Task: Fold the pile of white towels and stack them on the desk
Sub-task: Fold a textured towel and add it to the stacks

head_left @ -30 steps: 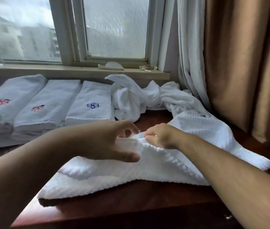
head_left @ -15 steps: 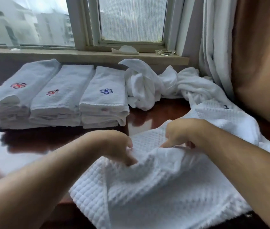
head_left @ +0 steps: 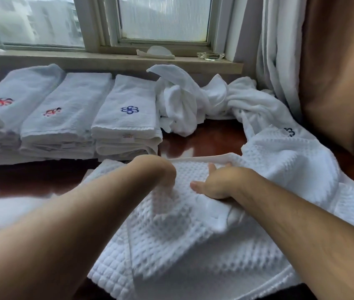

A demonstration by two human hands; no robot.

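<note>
Three folded towel stacks (head_left: 0, 118) (head_left: 63, 120) (head_left: 126, 126), one crumpled pile (head_left: 184, 105), one waffle towel (head_left: 182, 245), two hands (head_left: 163, 172) (head_left: 217, 182).

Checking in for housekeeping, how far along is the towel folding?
Done: three folded stacks stand left on the desk. In hand: the left hand pinches the waffle towel, the right hand is at its far hem. Left: this fold, plus the crumpled pile by the window.

Waffle towel (head_left: 193, 234), lower centre: white, raised square-grid weave, dark blue stitching near right edge. Left stack (head_left: 9, 118): white, red-and-navy flower stitching. Middle stack (head_left: 63, 118): white, red stitching. Right stack (head_left: 126, 124): white, blue flower stitching. Crumpled towels (head_left: 184, 105), upper centre: plain white. Table (head_left: 202, 139): glossy red-brown. Curtain (head_left: 334, 72), right: tan. Sheer curtain (head_left: 278, 50): white.
</note>
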